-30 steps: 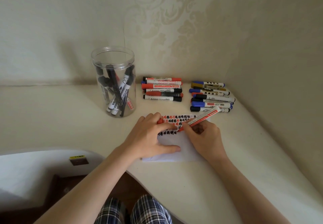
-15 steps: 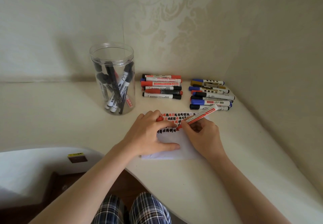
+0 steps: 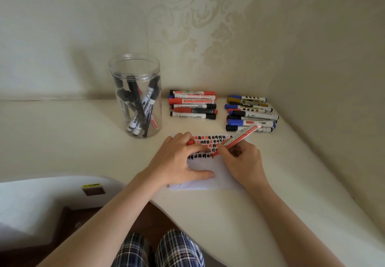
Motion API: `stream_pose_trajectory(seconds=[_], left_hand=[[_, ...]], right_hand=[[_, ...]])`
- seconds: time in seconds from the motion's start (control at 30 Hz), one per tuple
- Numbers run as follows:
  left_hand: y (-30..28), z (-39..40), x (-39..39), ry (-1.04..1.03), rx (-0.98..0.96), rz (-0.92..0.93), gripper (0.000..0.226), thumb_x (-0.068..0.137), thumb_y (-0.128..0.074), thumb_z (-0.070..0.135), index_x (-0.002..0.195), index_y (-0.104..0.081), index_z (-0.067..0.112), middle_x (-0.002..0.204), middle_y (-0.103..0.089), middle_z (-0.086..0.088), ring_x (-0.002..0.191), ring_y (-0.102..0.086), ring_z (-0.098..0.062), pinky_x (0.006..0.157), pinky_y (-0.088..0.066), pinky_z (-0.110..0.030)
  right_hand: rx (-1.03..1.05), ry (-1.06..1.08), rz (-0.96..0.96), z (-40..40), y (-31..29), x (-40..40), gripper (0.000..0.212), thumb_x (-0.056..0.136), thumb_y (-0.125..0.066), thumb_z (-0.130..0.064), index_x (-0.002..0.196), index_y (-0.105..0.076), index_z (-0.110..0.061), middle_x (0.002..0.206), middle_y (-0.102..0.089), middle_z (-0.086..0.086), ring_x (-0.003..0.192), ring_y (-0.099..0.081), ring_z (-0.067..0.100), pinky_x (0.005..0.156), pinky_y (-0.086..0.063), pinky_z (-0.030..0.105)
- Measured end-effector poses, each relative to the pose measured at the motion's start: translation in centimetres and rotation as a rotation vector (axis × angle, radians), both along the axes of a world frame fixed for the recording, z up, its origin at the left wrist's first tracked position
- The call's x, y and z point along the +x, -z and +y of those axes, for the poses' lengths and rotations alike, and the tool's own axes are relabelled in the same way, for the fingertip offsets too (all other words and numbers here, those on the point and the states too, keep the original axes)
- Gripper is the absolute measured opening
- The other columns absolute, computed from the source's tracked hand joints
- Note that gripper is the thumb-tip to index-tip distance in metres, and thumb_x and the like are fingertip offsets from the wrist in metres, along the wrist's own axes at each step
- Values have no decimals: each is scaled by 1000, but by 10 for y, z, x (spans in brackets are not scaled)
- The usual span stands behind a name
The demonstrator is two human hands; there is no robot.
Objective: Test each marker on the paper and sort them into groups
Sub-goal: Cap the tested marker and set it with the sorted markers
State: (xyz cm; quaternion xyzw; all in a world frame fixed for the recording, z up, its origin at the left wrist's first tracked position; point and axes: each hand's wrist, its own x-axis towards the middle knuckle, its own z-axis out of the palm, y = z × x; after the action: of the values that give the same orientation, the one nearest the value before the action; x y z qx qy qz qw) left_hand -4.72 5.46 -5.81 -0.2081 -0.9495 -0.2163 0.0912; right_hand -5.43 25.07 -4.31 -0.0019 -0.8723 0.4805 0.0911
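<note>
red marker (image 3: 239, 138): white barrel, red print unreadable, tip down on paper (image 3: 210, 175) | right hand (image 3: 242, 163) pinches it | left hand (image 3: 181, 160) presses paper flat, red cap (image 3: 190, 142) under curled fingers | paper: rows of red/black marks | sorted piles: left pile (image 3: 193, 105) reads "WHITEBOARD MARKER", right pile (image 3: 250, 114) | clear jar (image 3: 136, 96) on surface (image 3: 291, 193)
</note>
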Motion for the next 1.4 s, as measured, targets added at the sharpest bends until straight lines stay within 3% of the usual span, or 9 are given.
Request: stream_pose_trajectory(seconds=[0.1,0.27,0.43,0.57,0.67,0.8,1.07,1.27,1.4], left_hand=[[-3,-1,3,-1,105,-41,76,74,-61,72,136,-39,34,109,-49,15,99,-47,-7,90,-39,-25],[-11,-6,0,-121,470,-257,24,103,-44,26,126,-42,21,102,-54,6,86,-55,-8,71,-44,-14],[-14,-6,4,-109,651,-209,25,101,-49,16,123,-57,26,116,-56,10,105,-56,3,94,-47,-17],[-8,-5,19,-138,921,-243,28,93,-63,9,119,-63,21,109,-66,2,95,-66,-3,85,-52,-18],[-8,-7,17,-182,1050,-277,21,89,-68,6,107,-62,15,97,-70,-2,87,-70,-8,78,-53,-21],[-7,-8,14,-186,1091,-299,11,90,-67,6,99,-67,13,90,-74,-2,85,-72,-15,78,-55,-25],[-12,-8,19,-144,1075,-295,13,89,-68,8,100,-70,16,95,-73,3,91,-69,-9,78,-54,-20],[-12,-8,21,-121,1100,-281,16,88,-70,6,100,-71,16,96,-74,3,94,-69,-12,85,-54,-24],[-12,-8,22,-152,1144,-268,14,86,-72,4,98,-73,11,92,-75,0,89,-71,-12,78,-53,-19]], right_hand=[[-268,73,-38,3,-8,-1,15,90,-67,-27,78,-70,-19,75,-72,-7,62,-62,3,58,-47,15],[-333,63,-125,1,-21,3,11,91,-67,-25,81,-70,-23,77,-71,-8,68,-62,7,64,-51,22],[-476,-19,-181,-6,-37,3,27,94,-63,-31,81,-71,-8,61,-61,0,55,-52,12,60,-46,27],[-665,-65,-167,-23,-41,15,31,98,-55,-27,78,-69,-7,64,-55,7,54,-48,14,52,-40,26],[-718,-17,-207,-28,-41,17,29,96,-59,-23,73,-64,-8,64,-58,8,55,-49,14,57,-42,30],[-673,-32,-168,-29,-39,19,33,95,-61,-24,67,-61,-7,60,-56,7,52,-46,15,53,-40,29],[-541,-85,-159,-40,-34,23,35,92,-65,-28,64,-58,-7,55,-49,6,52,-41,16,53,-36,28],[-485,-133,-201,-46,-33,20,23,85,-74,-24,70,-73,-6,64,-67,10,58,-58,15,67,-52,31],[-472,-118,-228,-48,-29,17,24,85,-75,-27,73,-75,-7,65,-69,9,58,-59,13,67,-52,28]])
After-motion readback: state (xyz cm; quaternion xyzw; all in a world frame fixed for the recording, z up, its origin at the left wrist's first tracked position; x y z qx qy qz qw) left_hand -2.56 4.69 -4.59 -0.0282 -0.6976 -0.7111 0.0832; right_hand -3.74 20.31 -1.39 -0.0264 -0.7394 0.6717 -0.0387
